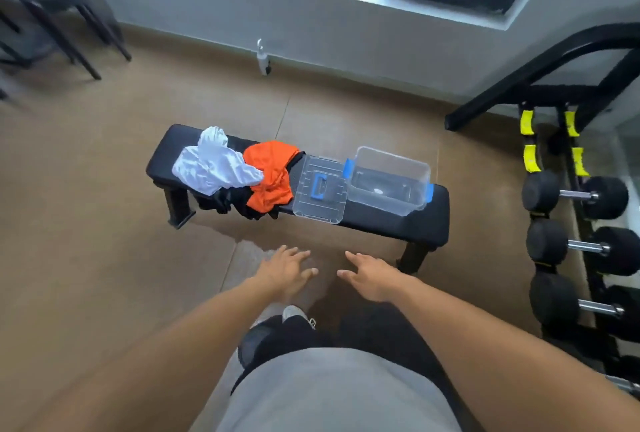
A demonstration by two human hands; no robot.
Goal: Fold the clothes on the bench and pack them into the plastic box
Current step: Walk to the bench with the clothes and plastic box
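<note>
at frame centre, clothes (239, 172) lie unfolded on the bench (381, 220), plastic box (389, 179) empty, left hand (285, 270) and right hand (369, 276) fingers spread, holding nothing.

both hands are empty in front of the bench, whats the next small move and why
Probably reach the left hand forward to the white garment, the top of the unfolded pile. Both hands are open, short of the bench; the right hand holds nothing. The plastic box is open and empty, its lid beside it.
</note>
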